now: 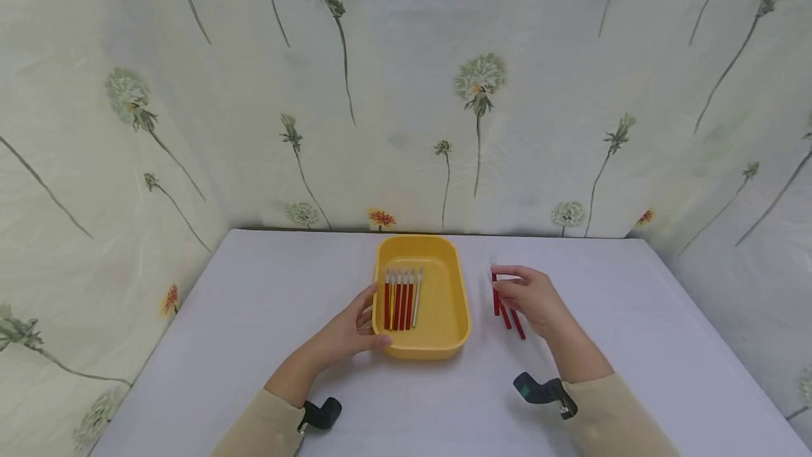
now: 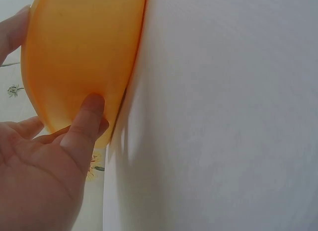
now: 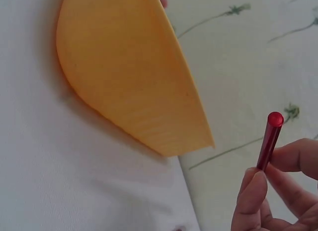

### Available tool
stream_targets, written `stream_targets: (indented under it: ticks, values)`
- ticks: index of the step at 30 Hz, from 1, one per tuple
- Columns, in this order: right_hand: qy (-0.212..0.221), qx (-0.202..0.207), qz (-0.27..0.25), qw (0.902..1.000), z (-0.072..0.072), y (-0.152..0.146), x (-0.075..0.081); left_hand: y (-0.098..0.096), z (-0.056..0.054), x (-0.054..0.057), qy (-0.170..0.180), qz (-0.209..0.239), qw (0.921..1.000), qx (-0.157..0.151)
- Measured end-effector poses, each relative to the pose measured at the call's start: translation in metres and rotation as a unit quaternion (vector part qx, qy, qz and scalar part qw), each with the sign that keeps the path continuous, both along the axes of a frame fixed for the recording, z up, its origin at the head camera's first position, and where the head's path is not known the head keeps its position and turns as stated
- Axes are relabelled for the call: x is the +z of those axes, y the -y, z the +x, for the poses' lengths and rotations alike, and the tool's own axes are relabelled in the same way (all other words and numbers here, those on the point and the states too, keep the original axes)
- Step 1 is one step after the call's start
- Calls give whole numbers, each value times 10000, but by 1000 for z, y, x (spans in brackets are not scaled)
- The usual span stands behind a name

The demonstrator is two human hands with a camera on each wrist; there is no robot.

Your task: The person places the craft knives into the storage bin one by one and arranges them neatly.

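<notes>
A yellow plastic tray (image 1: 444,316) stands on the table, and my left hand (image 1: 349,326) grips its left side. In the left wrist view, fingers of the left hand (image 2: 49,166) lie against the tray's outer wall (image 2: 84,52). Inside, several slim pens (image 1: 400,305) with pale tips lie side by side, mostly red, one yellowish and one white. To the tray's right, my right hand (image 1: 533,302) pinches a red pen (image 3: 270,139) between thumb and fingers, its pale end pointing away. Two more red pens (image 1: 518,325) lie on the table, partly hidden by that hand.
The white table (image 1: 285,266) runs back to a flower-printed cloth wall (image 1: 406,90), which also rises at both sides. Dark wrist cameras (image 1: 539,390) are strapped near both sleeves. The tray's raised rim surrounds the pens in it.
</notes>
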State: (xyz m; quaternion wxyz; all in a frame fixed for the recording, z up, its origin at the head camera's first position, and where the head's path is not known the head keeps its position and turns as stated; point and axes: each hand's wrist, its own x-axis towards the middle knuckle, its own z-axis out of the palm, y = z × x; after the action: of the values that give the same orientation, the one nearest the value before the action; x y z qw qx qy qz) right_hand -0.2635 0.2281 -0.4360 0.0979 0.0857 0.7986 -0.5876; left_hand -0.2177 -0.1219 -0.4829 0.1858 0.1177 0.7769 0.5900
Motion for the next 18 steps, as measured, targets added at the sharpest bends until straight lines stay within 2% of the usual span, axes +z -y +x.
stream_targets:
  ticks: [8, 18]
  values:
    - [-6, 12, -107, 9999, 1, 26, 5, 1, -1, -1, -16, 116, 9999, -55]
    - [-37, 157, -814, 9966, 2, 58, 6, 1, -1, -1, 19, 58, 10000, -43]
